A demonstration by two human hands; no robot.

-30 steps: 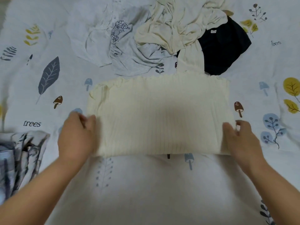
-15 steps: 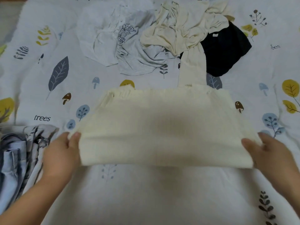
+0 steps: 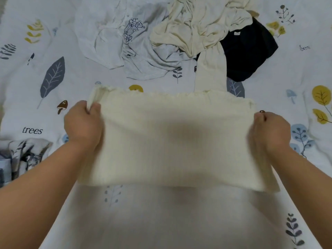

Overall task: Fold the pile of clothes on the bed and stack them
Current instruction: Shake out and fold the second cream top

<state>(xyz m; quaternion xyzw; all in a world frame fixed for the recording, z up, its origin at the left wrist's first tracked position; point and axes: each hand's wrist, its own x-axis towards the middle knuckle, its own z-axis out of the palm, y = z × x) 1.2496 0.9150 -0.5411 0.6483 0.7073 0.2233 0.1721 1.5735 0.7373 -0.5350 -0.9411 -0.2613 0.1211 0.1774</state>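
Over leaf-printed bedding [image 3: 53, 108], left grip [image 3: 83, 124] and right grip [image 3: 271, 132] pinch rectangular cream ribbed knit [image 3: 172, 141].

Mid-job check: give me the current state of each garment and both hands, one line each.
cream ribbed garment: partly folded, held at both side edges, near edge blurred.
left hand: grips the garment's left edge.
right hand: holds the right edge; fingers hidden.
cream top: crumpled, unfolded.
grey printed shirt: crumpled, unfolded.
white garment: crumpled, unfolded.
black garment: unfolded, partly under the cream top.
patterned clothes: lying at left edge.
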